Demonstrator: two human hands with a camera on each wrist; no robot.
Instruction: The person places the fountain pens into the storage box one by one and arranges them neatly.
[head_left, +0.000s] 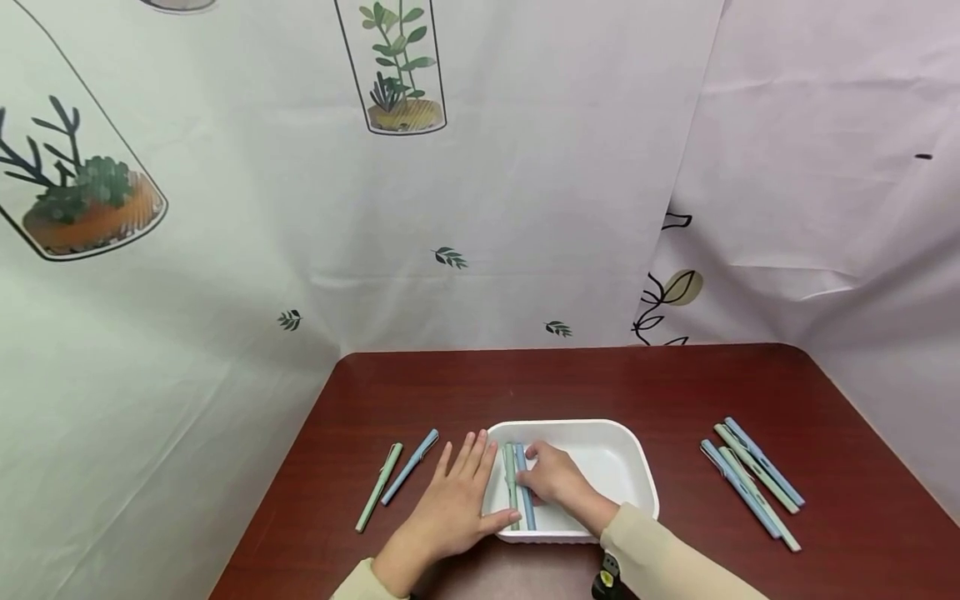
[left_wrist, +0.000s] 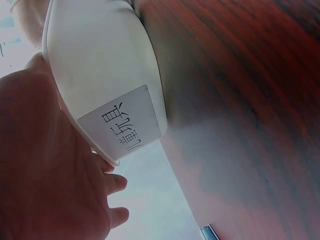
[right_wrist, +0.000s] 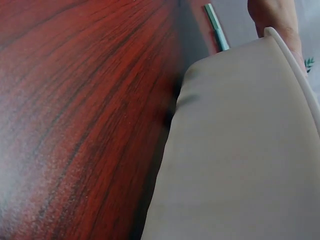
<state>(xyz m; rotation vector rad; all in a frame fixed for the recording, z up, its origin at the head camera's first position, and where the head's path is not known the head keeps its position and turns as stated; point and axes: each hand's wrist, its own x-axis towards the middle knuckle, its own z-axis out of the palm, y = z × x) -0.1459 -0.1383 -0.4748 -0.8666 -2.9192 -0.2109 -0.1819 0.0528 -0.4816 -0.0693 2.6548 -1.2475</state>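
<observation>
A white tray [head_left: 618, 467] stands on the table, with a green pen [head_left: 512, 479] and a blue pen [head_left: 529, 510] side by side along its left end. My left hand [head_left: 453, 504] rests flat with spread fingers over the tray's left rim, its thumb crossing the front left corner by the green pen's lower end. Reaching inside the tray, my right hand [head_left: 557, 477] pinches the blue pen with curled fingers. In the left wrist view the palm [left_wrist: 50, 160] lies along the rim, beside a printed label [left_wrist: 122, 122] on the tray's wall.
Left of the tray a green pen [head_left: 378, 487] and a blue pen [head_left: 410, 467] lie on the dark red table [head_left: 450, 383]. Several more blue and green pens [head_left: 753, 483] lie at the right. A patterned white curtain [head_left: 525, 208] hangs behind the table.
</observation>
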